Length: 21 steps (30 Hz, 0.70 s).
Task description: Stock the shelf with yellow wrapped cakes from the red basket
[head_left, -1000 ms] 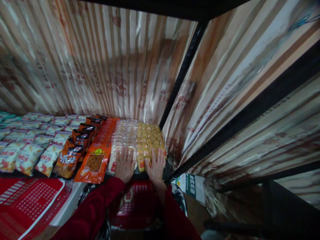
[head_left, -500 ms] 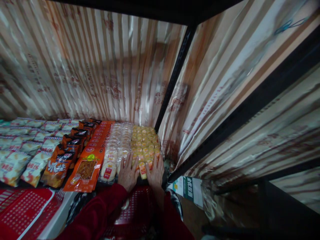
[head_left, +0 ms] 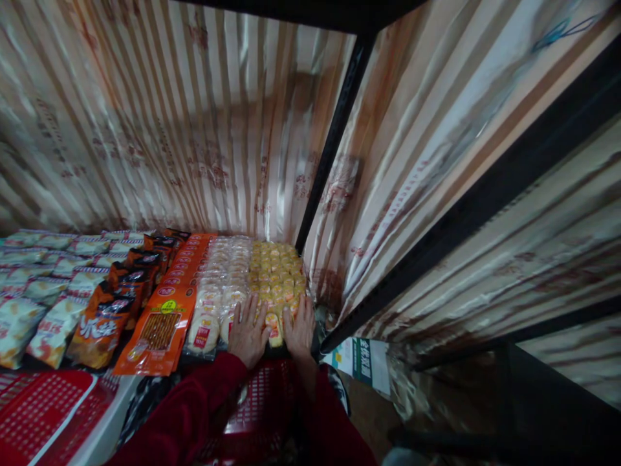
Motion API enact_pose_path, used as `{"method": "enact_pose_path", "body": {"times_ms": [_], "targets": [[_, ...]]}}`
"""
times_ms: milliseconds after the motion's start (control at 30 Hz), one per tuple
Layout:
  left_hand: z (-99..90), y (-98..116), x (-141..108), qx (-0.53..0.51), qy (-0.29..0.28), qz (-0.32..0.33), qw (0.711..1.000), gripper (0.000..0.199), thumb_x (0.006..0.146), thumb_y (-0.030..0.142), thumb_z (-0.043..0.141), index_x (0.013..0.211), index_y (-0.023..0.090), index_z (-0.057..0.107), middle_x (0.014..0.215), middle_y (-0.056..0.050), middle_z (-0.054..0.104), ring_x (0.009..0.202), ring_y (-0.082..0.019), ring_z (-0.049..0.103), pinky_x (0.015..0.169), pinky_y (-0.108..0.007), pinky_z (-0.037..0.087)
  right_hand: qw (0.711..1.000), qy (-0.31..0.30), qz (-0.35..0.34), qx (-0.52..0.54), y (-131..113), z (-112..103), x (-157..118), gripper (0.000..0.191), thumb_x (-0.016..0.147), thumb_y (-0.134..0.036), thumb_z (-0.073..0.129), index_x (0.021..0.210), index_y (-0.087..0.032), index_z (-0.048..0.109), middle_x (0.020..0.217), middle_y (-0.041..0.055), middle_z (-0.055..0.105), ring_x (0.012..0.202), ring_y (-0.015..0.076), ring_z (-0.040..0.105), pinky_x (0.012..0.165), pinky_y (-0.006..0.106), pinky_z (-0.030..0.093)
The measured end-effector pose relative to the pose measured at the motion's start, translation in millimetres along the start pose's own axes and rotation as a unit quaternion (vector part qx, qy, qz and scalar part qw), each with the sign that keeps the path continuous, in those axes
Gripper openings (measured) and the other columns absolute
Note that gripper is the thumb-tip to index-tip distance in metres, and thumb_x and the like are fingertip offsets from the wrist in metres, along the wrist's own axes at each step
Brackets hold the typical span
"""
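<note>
My left hand [head_left: 247, 333] lies flat with its fingers apart, across the border between the clear-wrapped round pale biscuits [head_left: 212, 301] and the small yellow-wrapped packets [head_left: 276, 272]. My right hand [head_left: 299, 325] rests at the right edge of the yellow packets, its fingers stretched forward. Between the two hands, one yellow packet [head_left: 274, 329] at the front of the rows shows its label. Neither hand is wrapped round anything. The packets stand in tight rows running back toward the wall.
Left of the biscuits lie orange stick-snack bags [head_left: 158, 333], brown-orange bags [head_left: 99, 330] and white snack bags [head_left: 57, 330]. Red baskets [head_left: 41, 414] sit below the front edge. Black shelf posts [head_left: 334, 149] and striped sheeting [head_left: 218, 129] enclose the back and right. A printed carton [head_left: 361, 362] lies low right.
The view has shifted slightly, so the goods appear a little further left. Both hands stay on the front of the rows, with only small finger movement.
</note>
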<state>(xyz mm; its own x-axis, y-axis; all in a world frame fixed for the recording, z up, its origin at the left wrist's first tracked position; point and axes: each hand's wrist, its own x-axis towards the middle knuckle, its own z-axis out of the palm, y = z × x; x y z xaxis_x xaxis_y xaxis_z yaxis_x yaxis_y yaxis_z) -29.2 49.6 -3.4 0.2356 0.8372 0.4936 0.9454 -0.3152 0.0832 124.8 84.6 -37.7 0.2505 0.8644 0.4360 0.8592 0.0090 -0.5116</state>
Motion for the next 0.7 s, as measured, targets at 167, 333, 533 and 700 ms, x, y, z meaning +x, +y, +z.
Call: {"method": "enact_pose_path", "body": {"times_ms": [167, 333, 533, 700], "targets": [[8.3, 9, 4, -0.007, 0.015, 0.035, 0.999, 0.052, 0.088, 0.045, 0.044, 0.133, 0.018, 0.048, 0.146, -0.012, 0.036, 0.137, -0.027, 0.026, 0.111, -0.049, 0.019, 1.0, 0.014, 0.007, 0.016, 1, 0, -1, 0.066, 0.089, -0.053, 0.031, 0.141, -0.012, 0.033, 0.14, 0.019, 0.039, 0.127, 0.03, 0.038, 0.1, 0.048, 0.033], [13.1, 11, 4, -0.002, -0.001, 0.057, 0.998, 0.051, 0.09, 0.043, 0.041, 0.134, 0.018, 0.046, 0.144, -0.011, 0.04, 0.136, -0.025, 0.028, 0.111, -0.05, 0.018, 0.999, 0.002, 0.023, 0.044, 1, -5, 4, 0.07, 0.088, -0.055, 0.032, 0.138, -0.006, 0.034, 0.136, 0.0224, 0.042, 0.127, 0.0308, 0.038, 0.1, 0.046, 0.035], [-3.3, 17, 25, -0.005, -0.022, 0.025, 0.999, 0.046, 0.091, 0.038, 0.038, 0.132, 0.018, 0.049, 0.147, -0.013, 0.034, 0.138, -0.027, 0.023, 0.11, -0.051, 0.021, 0.998, -0.003, 0.016, 0.062, 0, -8, 6, 0.068, 0.089, -0.052, 0.033, 0.139, -0.007, 0.032, 0.142, 0.0225, 0.035, 0.13, 0.0299, 0.035, 0.101, 0.045, 0.035], [-2.2, 29, 72, -0.04, -0.058, 0.047, 0.996, 0.046, 0.092, 0.033, 0.036, 0.134, 0.016, 0.046, 0.146, -0.012, 0.036, 0.138, -0.028, 0.022, 0.109, -0.05, 0.024, 0.996, -0.003, 0.027, 0.081, 4, -2, 3, 0.062, 0.089, -0.044, 0.033, 0.138, -0.008, 0.034, 0.14, 0.0207, 0.04, 0.131, 0.0283, 0.036, 0.103, 0.046, 0.033]]}}
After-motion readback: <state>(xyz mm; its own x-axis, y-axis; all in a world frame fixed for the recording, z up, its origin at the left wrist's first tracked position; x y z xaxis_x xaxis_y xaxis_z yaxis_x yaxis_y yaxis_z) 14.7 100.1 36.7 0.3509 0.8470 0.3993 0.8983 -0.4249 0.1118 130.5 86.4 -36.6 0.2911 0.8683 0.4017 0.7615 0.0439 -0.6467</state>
